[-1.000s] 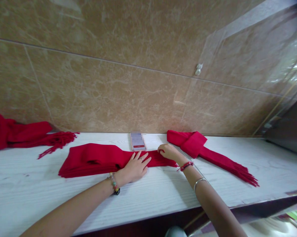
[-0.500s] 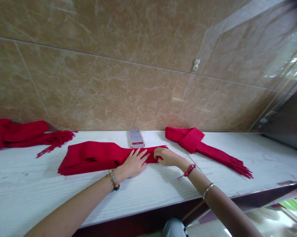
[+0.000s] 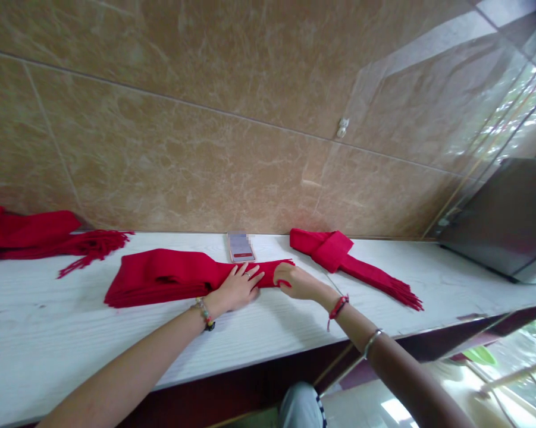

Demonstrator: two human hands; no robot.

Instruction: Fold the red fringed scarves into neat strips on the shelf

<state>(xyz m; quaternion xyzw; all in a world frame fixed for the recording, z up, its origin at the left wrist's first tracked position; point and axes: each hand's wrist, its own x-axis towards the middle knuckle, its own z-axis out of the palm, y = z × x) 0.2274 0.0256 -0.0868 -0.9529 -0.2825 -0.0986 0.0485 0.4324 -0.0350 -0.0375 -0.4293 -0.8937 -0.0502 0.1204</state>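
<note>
A folded red scarf (image 3: pixel 160 274) lies lengthwise on the white wood-grain counter, its stacked layers at the left and a narrower fringed end at the right. My left hand (image 3: pixel 237 288) rests on the narrow part with fingers spread, pressing it down. Close beside it, my right hand (image 3: pixel 294 280) has its fingers curled, pinching the scarf near the fringed end; a bit of red cloth shows between the fingers. Part of that end is hidden behind the right hand.
Another folded red scarf (image 3: pixel 334 252) with a fringe lies to the right, a third red scarf (image 3: pixel 40 235) at the far left. A phone (image 3: pixel 241 247) lies by the tiled wall (image 3: pixel 182 148). A grey appliance (image 3: pixel 491 220) stands on the counter (image 3: pixel 71 345) at the right end.
The view has shifted a little, showing more of the grey appliance at right. Both hands stay at nearly the same spots on the scarf, the right still pinching.
</note>
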